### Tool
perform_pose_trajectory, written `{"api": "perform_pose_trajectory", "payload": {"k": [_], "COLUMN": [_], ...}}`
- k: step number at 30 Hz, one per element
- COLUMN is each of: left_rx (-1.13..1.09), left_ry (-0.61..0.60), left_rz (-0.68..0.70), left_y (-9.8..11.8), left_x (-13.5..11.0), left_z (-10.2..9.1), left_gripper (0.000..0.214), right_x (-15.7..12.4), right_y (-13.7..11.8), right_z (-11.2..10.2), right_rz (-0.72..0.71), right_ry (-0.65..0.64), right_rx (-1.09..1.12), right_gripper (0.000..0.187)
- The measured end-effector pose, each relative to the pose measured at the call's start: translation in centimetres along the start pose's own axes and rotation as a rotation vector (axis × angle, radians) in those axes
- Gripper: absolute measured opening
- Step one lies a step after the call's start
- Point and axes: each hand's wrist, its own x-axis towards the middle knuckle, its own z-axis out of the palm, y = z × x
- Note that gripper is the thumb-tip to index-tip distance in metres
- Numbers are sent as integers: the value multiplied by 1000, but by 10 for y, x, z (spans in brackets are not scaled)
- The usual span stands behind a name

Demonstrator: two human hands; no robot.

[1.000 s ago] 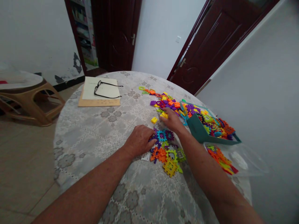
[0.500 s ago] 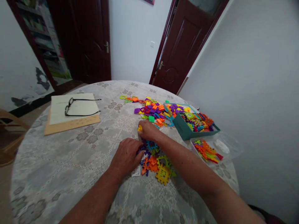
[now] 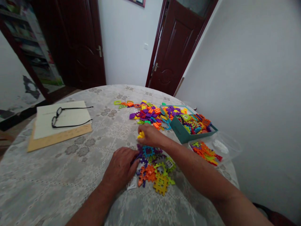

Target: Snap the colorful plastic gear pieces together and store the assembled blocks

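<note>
Just one cam here, up on the person's head, facing forward and tipped down across the table [image 3: 47,179]. Left hand [image 3: 121,166] and right hand [image 3: 149,135] sit pretty close, just below mid-frame, with a door [image 3: 176,47] farther off up top. Upper left's murky, probably shelves [image 3: 30,44].
</note>
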Motion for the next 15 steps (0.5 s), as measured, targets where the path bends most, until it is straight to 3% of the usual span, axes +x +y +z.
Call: {"api": "perform_pose_trajectory", "payload": {"k": [2,5,7,8,11,15], "left_rx": [-3,6,12,14,15,23], "left_ry": [-4,-8,-13,-15,-17,-19], "left_rz": [6,-7,-22,-29,-42,-55], "left_y": [0,0,0,0,2,2], "left_x": [0,0,0,1,2,4], "left_z": [-1,-1,-1,-1,-2,-3], "left_gripper": [19,20,20,20,18,17], "right_x": [0,13,26,32,40,35], "right_y": [20,74,118,139,191,227], "right_z": [-28,-81,-112,-125,-146,-150], "right_rz": [37,209,368,514,676,737], "right_ry": [40,147,207,234,283,434], "right_rx": [-26,-93,-131,-133,-114,-85], "right_gripper": [21,26,31,32,37,39]}}
